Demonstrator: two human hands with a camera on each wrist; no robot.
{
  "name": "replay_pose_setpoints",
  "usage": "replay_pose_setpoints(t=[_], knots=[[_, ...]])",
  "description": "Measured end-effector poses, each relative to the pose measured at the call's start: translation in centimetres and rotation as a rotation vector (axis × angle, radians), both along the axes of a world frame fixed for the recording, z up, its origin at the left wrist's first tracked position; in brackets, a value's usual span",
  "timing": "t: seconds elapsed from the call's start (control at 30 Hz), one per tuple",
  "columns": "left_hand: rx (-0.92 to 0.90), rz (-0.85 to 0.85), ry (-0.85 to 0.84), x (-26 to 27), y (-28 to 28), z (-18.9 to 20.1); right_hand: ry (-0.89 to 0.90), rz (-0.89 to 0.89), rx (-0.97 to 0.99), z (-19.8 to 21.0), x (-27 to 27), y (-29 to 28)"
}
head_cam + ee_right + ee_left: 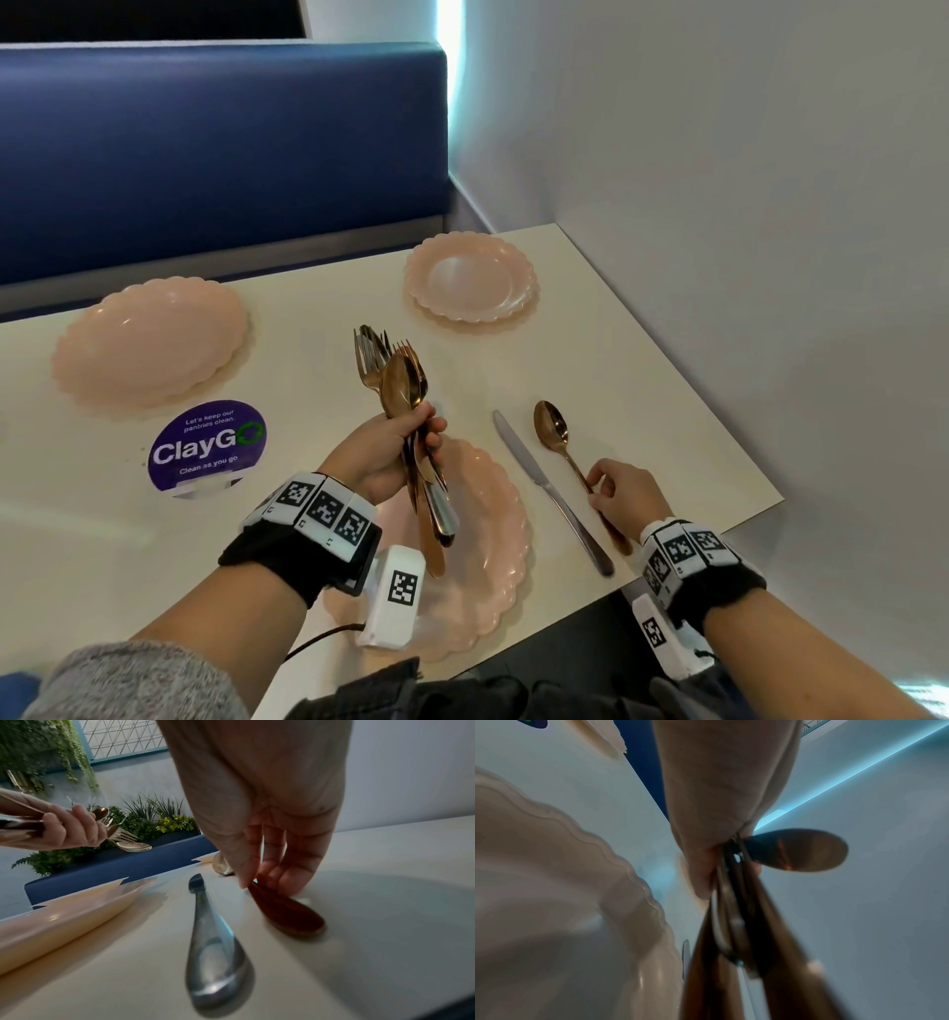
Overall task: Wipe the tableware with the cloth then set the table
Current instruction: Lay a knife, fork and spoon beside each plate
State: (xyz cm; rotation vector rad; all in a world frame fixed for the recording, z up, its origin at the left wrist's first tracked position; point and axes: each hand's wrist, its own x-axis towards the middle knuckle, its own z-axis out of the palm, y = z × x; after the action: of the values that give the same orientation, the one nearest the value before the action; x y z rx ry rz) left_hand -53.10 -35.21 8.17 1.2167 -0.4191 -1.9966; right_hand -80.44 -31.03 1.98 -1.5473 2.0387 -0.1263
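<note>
My left hand [405, 447] grips a bundle of cutlery [398, 375], copper and silver forks and spoons, upright above the near pink plate [482, 555]. The bundle's handles [744, 933] fill the left wrist view. A silver knife [549, 488] lies on the table right of that plate, and a copper spoon [557, 437] lies beside it. My right hand [613, 488] pinches the spoon's handle [287, 912] against the table, thumb and fingertips [285, 880] on it. No cloth is in view.
Two more pink scalloped plates sit on the white table [318, 390], one far left [154, 344] and one far right [470, 277]. A purple ClayGo sticker [205, 444] lies left of centre. A blue bench [221, 154] runs behind; a white wall [719, 205] borders the right.
</note>
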Motion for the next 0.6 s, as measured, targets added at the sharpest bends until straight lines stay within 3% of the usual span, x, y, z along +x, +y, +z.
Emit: replay_pose_setpoints(t=[0.43,0.6], knots=[[-0.016,0.004,0.05,1.3,0.7,0.4,-0.011,-0.037,0.045,0.4,0.6,0.7],[-0.038,0.008,0.085,2.3,1.3,0.6,-0.085,0.014,-0.214,4.6,3.3,-0.8]])
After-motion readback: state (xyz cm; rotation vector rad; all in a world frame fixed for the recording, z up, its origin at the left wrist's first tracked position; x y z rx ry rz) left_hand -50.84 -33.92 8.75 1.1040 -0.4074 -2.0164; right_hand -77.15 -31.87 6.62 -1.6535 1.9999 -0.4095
